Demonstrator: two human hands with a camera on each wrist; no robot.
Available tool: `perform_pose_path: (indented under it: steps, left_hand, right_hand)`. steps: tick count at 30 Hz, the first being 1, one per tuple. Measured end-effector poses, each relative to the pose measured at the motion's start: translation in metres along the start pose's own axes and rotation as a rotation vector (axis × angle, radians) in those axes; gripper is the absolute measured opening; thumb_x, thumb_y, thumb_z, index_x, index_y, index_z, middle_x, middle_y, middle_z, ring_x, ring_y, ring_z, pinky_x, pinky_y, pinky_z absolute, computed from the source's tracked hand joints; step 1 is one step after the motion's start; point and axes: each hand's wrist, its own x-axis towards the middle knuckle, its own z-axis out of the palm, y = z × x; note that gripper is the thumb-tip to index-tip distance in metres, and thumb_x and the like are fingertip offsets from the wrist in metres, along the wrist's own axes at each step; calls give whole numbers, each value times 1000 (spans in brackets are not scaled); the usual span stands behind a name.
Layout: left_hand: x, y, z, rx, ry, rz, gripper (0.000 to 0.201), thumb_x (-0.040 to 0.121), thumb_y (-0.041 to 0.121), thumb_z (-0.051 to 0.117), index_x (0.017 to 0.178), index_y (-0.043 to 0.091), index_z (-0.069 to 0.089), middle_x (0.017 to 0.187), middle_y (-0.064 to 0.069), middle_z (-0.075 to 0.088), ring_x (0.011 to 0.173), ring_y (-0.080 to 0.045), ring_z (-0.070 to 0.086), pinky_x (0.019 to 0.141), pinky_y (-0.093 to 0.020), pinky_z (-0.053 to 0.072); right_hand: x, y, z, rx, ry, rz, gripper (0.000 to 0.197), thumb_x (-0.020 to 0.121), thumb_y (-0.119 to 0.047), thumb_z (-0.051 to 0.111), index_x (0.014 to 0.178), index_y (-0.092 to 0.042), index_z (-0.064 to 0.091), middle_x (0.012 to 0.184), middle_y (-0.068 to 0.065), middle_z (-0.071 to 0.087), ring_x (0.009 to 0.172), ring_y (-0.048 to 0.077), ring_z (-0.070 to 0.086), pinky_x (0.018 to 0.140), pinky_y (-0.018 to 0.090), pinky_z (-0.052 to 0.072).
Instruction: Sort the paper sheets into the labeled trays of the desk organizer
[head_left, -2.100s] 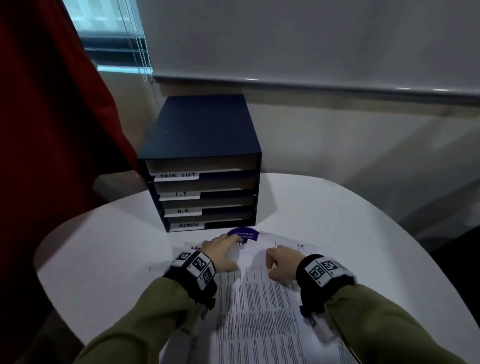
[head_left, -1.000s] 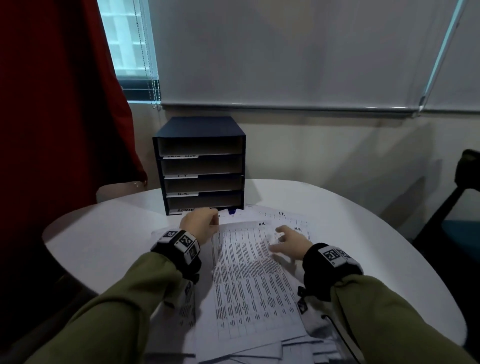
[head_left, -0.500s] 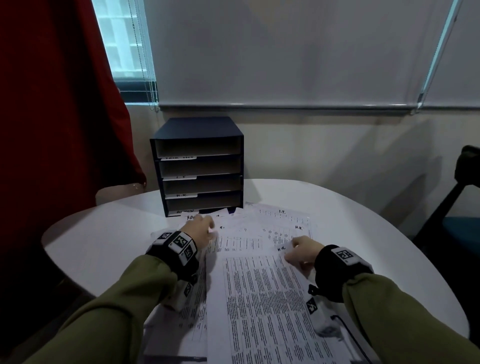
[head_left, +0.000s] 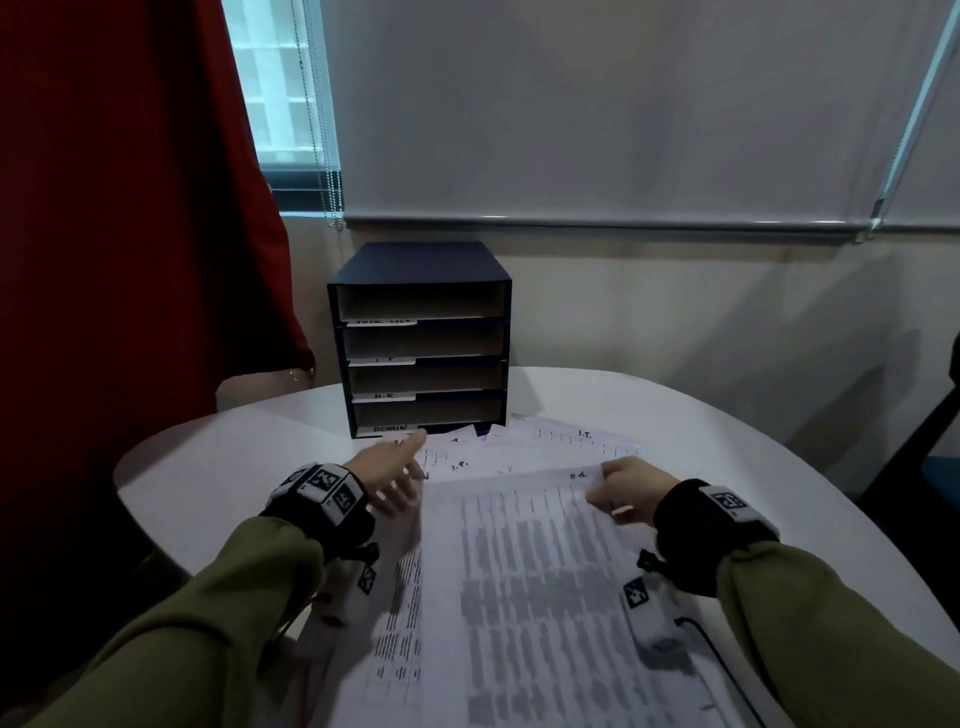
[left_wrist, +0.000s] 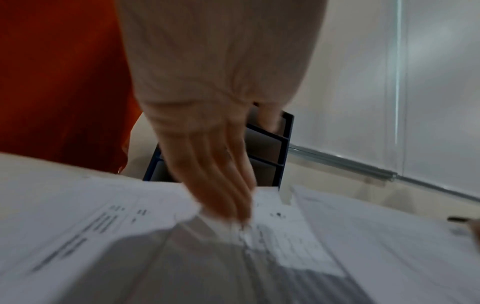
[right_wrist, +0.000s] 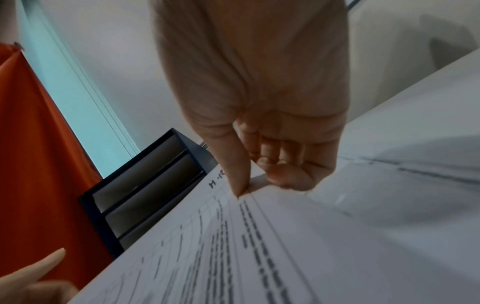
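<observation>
Flatly, thin printed sheet (head_left: 545, 587), pinched.

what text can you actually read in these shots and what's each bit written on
"ADMIN": label on the bottom tray of the desk organizer.
"H.R": label on the third tray.
"H.R": handwritten on the top sheet that the right hand pinches.
"I.T.": handwritten on a sheet behind it.
Top two tray labels and all printed text: too blurred to read.

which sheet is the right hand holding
The top sheet marked H.R., pinched at its far right corner by the right hand; the others lie flat beneath it.
</observation>
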Motion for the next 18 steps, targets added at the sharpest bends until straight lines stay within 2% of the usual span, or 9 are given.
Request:
perform_pose_path:
  steps: [2, 4, 6, 9, 12, 13, 15, 17, 18]
  left_hand:
    - [-7, 2, 6, 76, -246, -73, 59, 80, 62, 57, 100, 7, 60, 97, -14, 68, 81, -27, 66, 82, -43, 56]
    - [0, -4, 12, 174, -310, -63, 44, 73, 34, 78, 103, 13, 54, 93, -14, 66, 85, -29, 64, 88, -49, 54]
    - [10, -14, 15, 201, -282, -109, 38, 73, 13, 78, 98, 14, 50, 93, -15, 65, 87, -32, 65, 88, -49, 54]
    - [18, -20, 14, 228, -302, -134, 23, 74, 12, 76, 81, 10, 54, 79, -10, 64, 76, -28, 63, 90, -52, 53]
    - [17, -19, 14, 240, -310, -133, 19, 76, 12, 74, 78, 10, 55, 77, -9, 64, 76, -27, 62, 90, -49, 52]
    - [18, -19, 15, 236, -315, -131, 18, 77, 12, 74, 78, 10, 56, 77, -9, 65, 76, -26, 62, 90, -48, 52]
    - [20, -20, 17, 216, -329, -136, 17, 76, 11, 74, 77, 10, 57, 75, -8, 64, 72, -25, 61, 85, -46, 54]
    - [23, -25, 18, 182, -320, -149, 19, 74, 9, 74, 76, 11, 56, 72, -8, 62, 69, -24, 59, 73, -38, 53]
    - [23, -26, 17, 172, -315, -156, 20, 72, 12, 75, 76, 11, 55, 71, -7, 62, 68, -23, 58, 70, -34, 50]
  right_hand:
    - [-2, -7, 9, 31, -51, 1, 25, 74, 12, 52, 65, -11, 50, 60, 7, 49, 46, 17, 49, 50, 23, 45]
    - [1, -6, 16, -6, -78, 31, 20, 76, 9, 57, 78, -12, 55, 67, 10, 54, 45, 18, 53, 46, 21, 46]
    - [14, -2, 19, -33, 30, 15, 14, 80, 3, 60, 82, -11, 60, 76, 11, 60, 64, 23, 59, 54, 27, 54]
    - [35, 12, -2, -112, 268, 43, 24, 87, -10, 53, 108, -4, 64, 114, 19, 65, 103, 32, 62, 90, 34, 53]
    - [32, 17, -20, 80, 247, 98, 41, 90, -10, 52, 129, 2, 51, 128, 19, 55, 102, 25, 56, 91, 33, 51]
    - [29, 17, -23, 133, 236, 103, 37, 91, -8, 52, 126, 1, 52, 122, 17, 55, 97, 22, 52, 84, 31, 50]
    - [27, 13, -28, 161, 230, 114, 7, 91, -6, 54, 98, -6, 56, 107, 12, 50, 92, 20, 48, 77, 28, 45]
    - [30, 13, -29, 115, 272, 110, 21, 88, -5, 57, 71, -13, 49, 99, 11, 51, 87, 20, 50, 74, 28, 45]
    - [34, 13, -28, 96, 293, 83, 23, 87, -3, 58, 68, -11, 48, 93, 12, 53, 82, 20, 51, 70, 28, 45]
